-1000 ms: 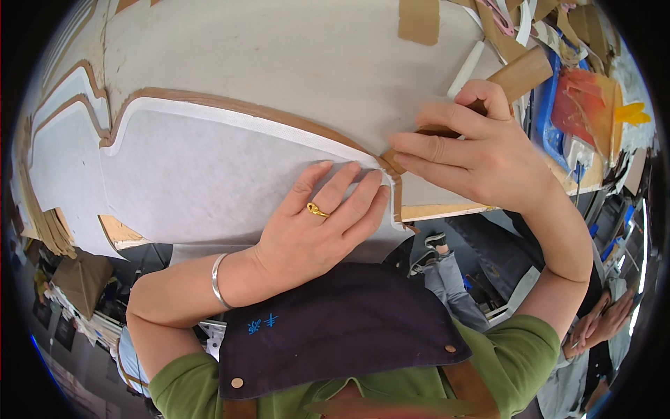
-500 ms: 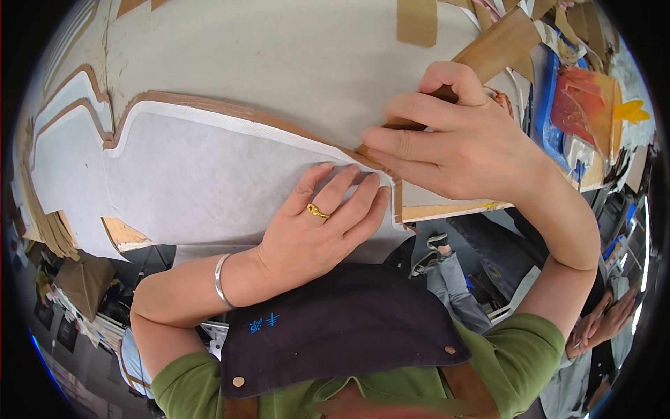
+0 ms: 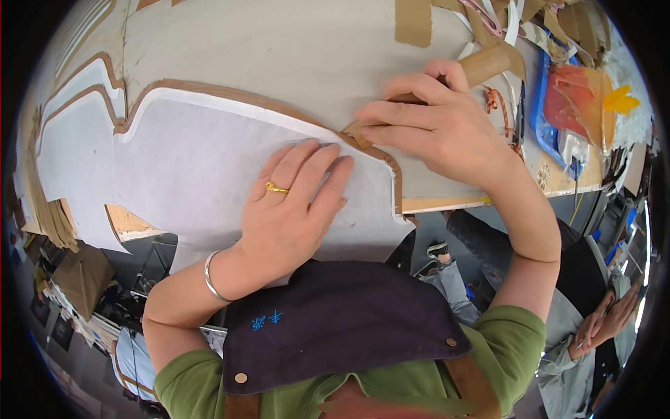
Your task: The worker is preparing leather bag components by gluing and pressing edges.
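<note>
A large white panel [image 3: 188, 160] lies over the near edge of the work table, with a wavy far edge bordered by a brown band [image 3: 230, 94]. Flat on this panel rests my left hand [image 3: 293, 192], fingers stretched out, just near side of the border. My right hand [image 3: 447, 126] is closed, pinching a brown strip [image 3: 485, 64] that looks like leather or tape. The strip's low end [image 3: 357, 134] meets the panel's border close to the fingertips. Its middle runs under my fingers and is partly hidden; the far end sticks out beyond my knuckles, curled.
On the right of the grey table top [image 3: 279, 49] stand a blue tray [image 3: 541, 119], a reddish translucent container [image 3: 576, 98] and brown scraps. Pink-handled scissors [image 3: 483, 17] lie at the back. Another person's hands [image 3: 607, 318] show at far right. A brown box [image 3: 82, 278] stands lower left.
My left hand has slid left along the panel, away from its right corner. My right hand has shifted slightly left, and the strip's far end has swung lower and curled.
</note>
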Action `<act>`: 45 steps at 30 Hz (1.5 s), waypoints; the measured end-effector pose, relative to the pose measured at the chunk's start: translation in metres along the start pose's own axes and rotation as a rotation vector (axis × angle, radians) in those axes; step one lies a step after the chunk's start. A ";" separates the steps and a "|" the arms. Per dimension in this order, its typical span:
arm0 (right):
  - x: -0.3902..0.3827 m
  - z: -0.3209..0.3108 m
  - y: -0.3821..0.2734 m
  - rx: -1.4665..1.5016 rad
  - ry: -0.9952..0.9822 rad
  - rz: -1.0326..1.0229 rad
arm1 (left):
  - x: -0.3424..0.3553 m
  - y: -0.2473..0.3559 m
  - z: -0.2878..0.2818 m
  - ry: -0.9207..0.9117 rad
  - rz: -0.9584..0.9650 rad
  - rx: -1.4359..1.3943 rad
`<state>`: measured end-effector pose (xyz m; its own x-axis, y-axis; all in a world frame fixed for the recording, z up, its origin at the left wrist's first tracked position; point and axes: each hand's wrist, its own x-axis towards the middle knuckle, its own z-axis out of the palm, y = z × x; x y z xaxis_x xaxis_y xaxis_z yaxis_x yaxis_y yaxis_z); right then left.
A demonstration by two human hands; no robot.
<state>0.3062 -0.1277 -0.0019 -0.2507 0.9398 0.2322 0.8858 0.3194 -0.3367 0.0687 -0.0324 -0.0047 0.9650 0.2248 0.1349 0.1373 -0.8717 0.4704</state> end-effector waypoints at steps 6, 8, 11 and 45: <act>-0.042 -0.019 -0.017 -0.034 -0.024 0.219 | 0.010 0.012 0.007 -0.022 0.133 -0.012; -0.057 -0.024 -0.022 -0.043 -0.015 0.254 | 0.009 0.013 0.009 -0.017 0.165 0.006; -0.069 -0.029 -0.029 -0.019 -0.038 0.293 | 0.011 0.016 0.011 -0.009 0.204 0.036; 0.010 -0.001 -0.012 -0.151 0.051 -0.023 | -0.002 0.020 0.022 0.007 0.143 0.189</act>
<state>0.2930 -0.1224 0.0052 -0.2548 0.9239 0.2856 0.9298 0.3152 -0.1902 0.0744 -0.0603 -0.0150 0.9761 0.0958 0.1950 0.0395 -0.9609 0.2740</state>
